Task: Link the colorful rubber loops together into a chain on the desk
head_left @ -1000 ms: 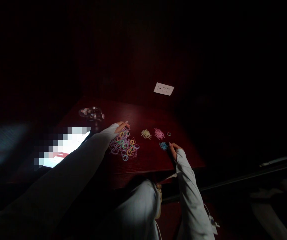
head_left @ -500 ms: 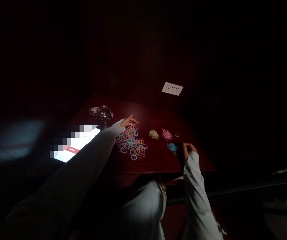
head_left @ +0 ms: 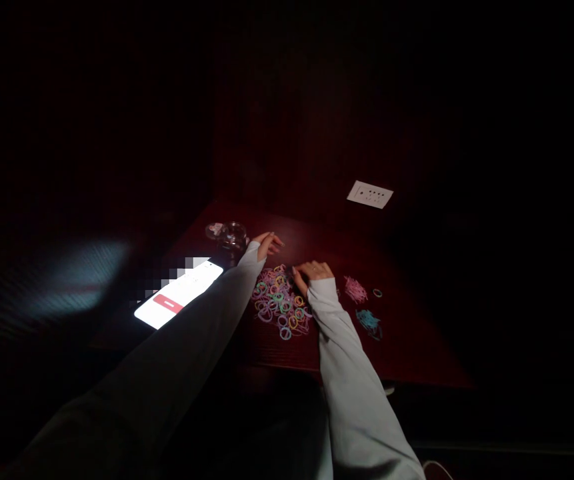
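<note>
A heap of small coloured hair ties [head_left: 283, 307], mostly lilac, pink, yellow and green, lies on the dark red table [head_left: 287, 355]. My left hand [head_left: 269, 245] is just beyond the heap's far edge, its fingers loosely stretched out and nothing visible in them. At the heap's upper right side is my right hand [head_left: 315, 271], thumb and forefinger bent together at the tips. Whatever they pinch, if anything, is too small and dark to make out. Right of that wrist lie a pink bunch of hair ties [head_left: 355, 289] and a blue bunch [head_left: 367, 321].
A single ring-shaped hair tie [head_left: 377, 293] lies beside the pink bunch. A clear jar [head_left: 233, 235] stands at the back left, its round lid [head_left: 214, 231] next to it. A lit phone [head_left: 181, 293] is left of my left sleeve. A white socket plate [head_left: 370, 195] is on the back wall.
My right hand has moved left from beside the blue bunch to the mixed heap, and now it covers the pale yellow bunch. The left hand stays near the heap. The whole view has shifted.
</note>
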Motion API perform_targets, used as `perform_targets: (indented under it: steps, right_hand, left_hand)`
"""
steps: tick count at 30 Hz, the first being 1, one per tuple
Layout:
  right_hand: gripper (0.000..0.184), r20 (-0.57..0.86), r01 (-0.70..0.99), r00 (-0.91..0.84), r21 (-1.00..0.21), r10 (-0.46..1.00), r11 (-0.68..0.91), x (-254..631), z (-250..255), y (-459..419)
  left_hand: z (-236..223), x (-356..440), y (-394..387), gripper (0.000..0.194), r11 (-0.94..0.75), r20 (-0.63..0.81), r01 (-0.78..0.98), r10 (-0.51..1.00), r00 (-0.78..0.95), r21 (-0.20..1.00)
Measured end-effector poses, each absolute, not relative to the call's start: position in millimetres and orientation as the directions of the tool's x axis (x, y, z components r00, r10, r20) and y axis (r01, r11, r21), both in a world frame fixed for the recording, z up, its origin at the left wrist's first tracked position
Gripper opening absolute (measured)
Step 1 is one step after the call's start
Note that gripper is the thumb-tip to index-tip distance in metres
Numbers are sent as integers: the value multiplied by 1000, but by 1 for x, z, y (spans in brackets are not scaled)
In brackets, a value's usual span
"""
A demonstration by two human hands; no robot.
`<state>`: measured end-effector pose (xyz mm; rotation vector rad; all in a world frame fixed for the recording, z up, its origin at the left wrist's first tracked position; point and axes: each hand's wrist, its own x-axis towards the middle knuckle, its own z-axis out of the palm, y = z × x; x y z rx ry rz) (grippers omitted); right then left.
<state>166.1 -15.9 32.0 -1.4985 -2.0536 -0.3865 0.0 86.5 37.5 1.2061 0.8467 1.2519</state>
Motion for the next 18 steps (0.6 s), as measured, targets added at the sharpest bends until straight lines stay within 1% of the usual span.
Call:
perform_targets:
  steps: [1,3,5,8,11,14,18]
  right_hand:
    - [30,588,933,-245,-75,771,353,169,26,-16]
    - [36,608,939,-206,-98,766,330,178,18,-20]
    - [46,597,946,-137,-158,791,283,185,16,-24]
    - [59,513,931,-106,-249,852,266,187,19,-28]
    - [66,459,909,-111,-310,881,277,182,20,-27]
    - [66,432,896,-141,-327,891,300,178,20,-27]
    - [65,420,886,-141,-351,897,303,179,19,-25]
  left_hand:
    - [38,1,87,38,-97,135,-264,983,129,960]
    - [39,2,87,41,-134,157,-347,987,38,928]
    - [41,2,87,44,-172,170,-429,984,-43,887]
    - [41,2,87,47,-181,150,-494,983,-102,851]
    - [38,0,90,47,-156,116,-502,987,-110,850]
    - [32,-1,94,42,-141,95,-462,988,-122,876]
    - [27,1,98,41,-166,127,-392,984,-126,905]
